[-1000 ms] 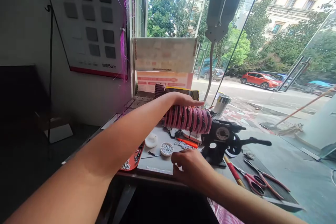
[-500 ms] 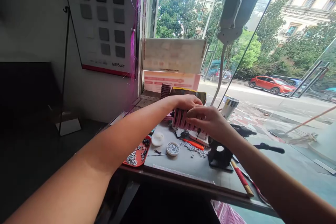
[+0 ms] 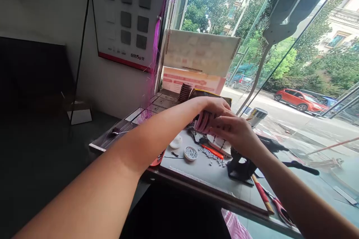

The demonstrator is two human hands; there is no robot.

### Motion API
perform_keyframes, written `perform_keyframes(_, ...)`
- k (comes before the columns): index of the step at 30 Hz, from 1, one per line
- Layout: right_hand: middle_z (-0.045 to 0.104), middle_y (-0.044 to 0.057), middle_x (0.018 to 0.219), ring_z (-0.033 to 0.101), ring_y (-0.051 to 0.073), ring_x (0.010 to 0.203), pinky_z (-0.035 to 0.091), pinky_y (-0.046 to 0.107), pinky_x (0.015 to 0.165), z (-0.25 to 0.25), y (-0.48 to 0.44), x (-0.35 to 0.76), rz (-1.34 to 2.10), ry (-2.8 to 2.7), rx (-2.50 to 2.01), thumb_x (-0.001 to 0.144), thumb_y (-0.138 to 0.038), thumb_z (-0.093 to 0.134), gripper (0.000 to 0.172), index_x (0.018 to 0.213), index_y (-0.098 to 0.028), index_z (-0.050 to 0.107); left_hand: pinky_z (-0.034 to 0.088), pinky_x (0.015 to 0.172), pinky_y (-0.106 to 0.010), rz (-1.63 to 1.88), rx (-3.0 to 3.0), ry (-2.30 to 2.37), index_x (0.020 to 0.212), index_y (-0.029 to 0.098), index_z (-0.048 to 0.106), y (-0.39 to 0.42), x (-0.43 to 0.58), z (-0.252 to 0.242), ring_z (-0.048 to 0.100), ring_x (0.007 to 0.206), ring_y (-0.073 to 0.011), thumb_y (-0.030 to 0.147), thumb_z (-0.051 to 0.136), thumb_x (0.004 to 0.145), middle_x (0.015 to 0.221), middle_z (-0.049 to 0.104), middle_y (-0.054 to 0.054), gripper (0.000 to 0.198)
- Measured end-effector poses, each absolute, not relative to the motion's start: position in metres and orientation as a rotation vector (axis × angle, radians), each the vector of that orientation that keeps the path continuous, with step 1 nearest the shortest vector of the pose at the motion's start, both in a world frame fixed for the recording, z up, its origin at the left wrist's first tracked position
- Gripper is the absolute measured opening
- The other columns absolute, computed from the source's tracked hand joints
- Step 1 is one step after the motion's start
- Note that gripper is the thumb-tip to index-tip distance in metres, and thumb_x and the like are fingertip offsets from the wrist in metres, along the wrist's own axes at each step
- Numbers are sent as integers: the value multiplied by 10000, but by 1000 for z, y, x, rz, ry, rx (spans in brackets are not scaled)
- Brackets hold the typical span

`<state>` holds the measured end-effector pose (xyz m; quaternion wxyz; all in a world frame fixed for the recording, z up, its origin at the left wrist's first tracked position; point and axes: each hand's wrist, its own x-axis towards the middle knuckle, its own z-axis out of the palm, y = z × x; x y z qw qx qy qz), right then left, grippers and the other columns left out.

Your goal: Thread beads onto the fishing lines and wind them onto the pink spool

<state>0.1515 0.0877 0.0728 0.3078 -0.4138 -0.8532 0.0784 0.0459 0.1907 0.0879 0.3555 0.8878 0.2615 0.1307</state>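
Note:
My left hand (image 3: pixel 213 106) reaches across the table and wraps over the top of a stack of pink rings (image 3: pixel 202 121), most of it hidden behind my fingers. My right hand (image 3: pixel 235 133) is closed on the right side of the same stack, fingers curled against it. Below the hands lie a small white dish of silver beads (image 3: pixel 190 153), loose silver beads (image 3: pixel 213 156) and an orange pen-like tool (image 3: pixel 212 151). A black hand-crank machine (image 3: pixel 243 165) stands just under my right wrist.
A red tray (image 3: pixel 156 160) of small parts sits partly behind my left arm. A white round lid (image 3: pixel 176 142), a metal tin (image 3: pixel 254 115), a red-handled tool (image 3: pixel 262 195) and red scissors (image 3: pixel 281 213) lie on the grey table (image 3: pixel 202 179). An open carton (image 3: pixel 199 57) stands at the window.
My right hand left the beads near the table's front and rose to the pink rings, then both hands closed tighter round the stack. The view has shifted left and down.

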Motion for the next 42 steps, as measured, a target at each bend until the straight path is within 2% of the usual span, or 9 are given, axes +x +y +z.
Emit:
perform_keyframes(5,541,45,767,508,180,772,428,332,702,70,89,148,89,-2274,-1104,708,-257,575,106,694,-185,651,430,735,-234,307,2293,670,874,137,622,190,44,90,536,839,-147,197,493,662,853,640,8,255)
perform_keyframes(9,531,48,801,496,189,805,416,334,718,68,91,148,-29,-2291,-1137,718,-252,556,113,706,-191,651,424,751,-238,266,2282,664,897,153,636,193,44,92,534,829,-142,196,489,670,824,646,23,274)
perform_keyframes(13,518,45,823,502,189,811,419,333,721,71,93,152,0,-2350,-1176,729,-251,539,122,743,-191,644,424,758,-252,230,2266,685,916,156,643,201,47,91,536,838,-153,192,486,677,831,653,18,288)
perform_keyframes(20,512,40,817,493,176,782,422,327,704,71,92,151,-23,-2391,-1139,744,-227,508,122,726,-202,627,423,776,-290,205,2258,717,856,176,669,204,48,87,532,857,-188,136,515,607,788,662,22,296)
perform_keyframes(24,495,33,793,485,174,766,420,319,686,70,92,151,-48,-2401,-1129,744,-247,514,111,713,-214,615,418,795,-296,225,2268,716,871,156,670,206,49,87,529,874,-198,120,522,602,814,665,6,310)
perform_keyframes(33,495,34,776,477,174,740,401,314,671,69,89,149,-180,-2392,-1195,727,-265,546,101,687,-210,620,422,790,-264,242,2292,707,922,144,651,204,49,87,527,912,-179,181,501,686,834,662,-1,282)
perform_keyframes(42,509,20,715,479,150,676,388,280,610,65,89,143,-139,-2262,-1191,652,-172,551,100,569,-185,604,433,800,-289,225,2316,718,952,139,643,207,50,87,525,919,-204,228,535,660,896,658,-15,324)
